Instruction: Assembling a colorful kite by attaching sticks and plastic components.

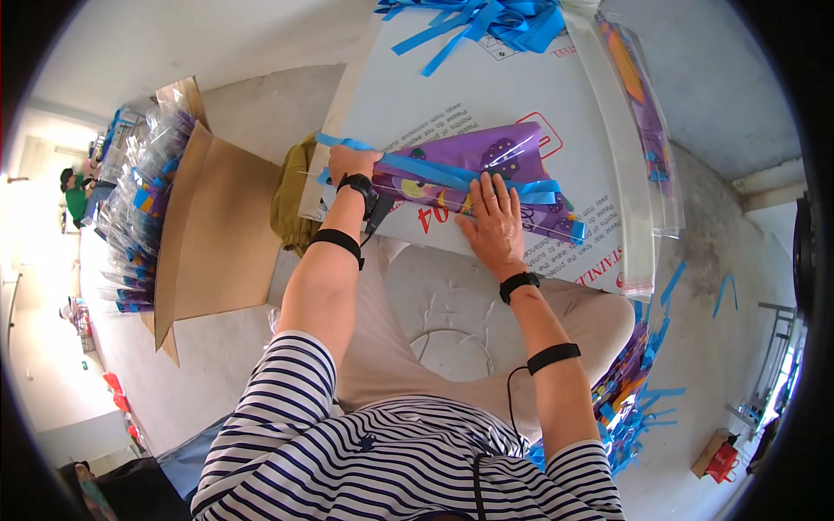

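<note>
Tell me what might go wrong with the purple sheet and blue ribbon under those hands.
The blue ribbon might skew on the glossy purple sheet if the right hand, spread across both, slides. The sheet looks thin, so it could crease under that hand. The loose ribbons heaped at the far end of the white board could tangle.
</note>
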{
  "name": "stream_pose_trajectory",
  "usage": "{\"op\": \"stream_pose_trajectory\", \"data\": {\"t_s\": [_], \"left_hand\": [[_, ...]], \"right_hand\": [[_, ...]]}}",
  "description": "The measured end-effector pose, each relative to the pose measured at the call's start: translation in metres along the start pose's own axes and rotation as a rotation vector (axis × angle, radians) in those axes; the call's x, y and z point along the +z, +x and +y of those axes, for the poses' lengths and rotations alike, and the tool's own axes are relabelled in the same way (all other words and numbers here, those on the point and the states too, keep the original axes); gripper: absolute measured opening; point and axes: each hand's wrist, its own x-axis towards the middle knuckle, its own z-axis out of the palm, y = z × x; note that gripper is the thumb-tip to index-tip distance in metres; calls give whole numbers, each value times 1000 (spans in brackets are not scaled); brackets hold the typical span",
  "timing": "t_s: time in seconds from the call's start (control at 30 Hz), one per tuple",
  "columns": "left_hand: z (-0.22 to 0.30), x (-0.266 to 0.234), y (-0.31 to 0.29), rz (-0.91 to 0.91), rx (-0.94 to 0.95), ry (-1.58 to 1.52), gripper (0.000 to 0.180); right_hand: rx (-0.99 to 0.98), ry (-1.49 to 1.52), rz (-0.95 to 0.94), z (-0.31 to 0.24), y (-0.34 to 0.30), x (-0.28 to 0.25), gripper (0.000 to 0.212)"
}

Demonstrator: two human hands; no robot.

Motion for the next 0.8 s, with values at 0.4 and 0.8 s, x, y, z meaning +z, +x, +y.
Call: {"op": "stream_pose_trajectory", "data": {"t_s": [0.4,0.8], "left_hand": [[2,0,17,-138,53,51,41],[17,9,-53,352,1009,157,18]], "right_hand": [[2,21,15,-1,0,-2,67],[7,16,29,4,-5,-1,66]]}}
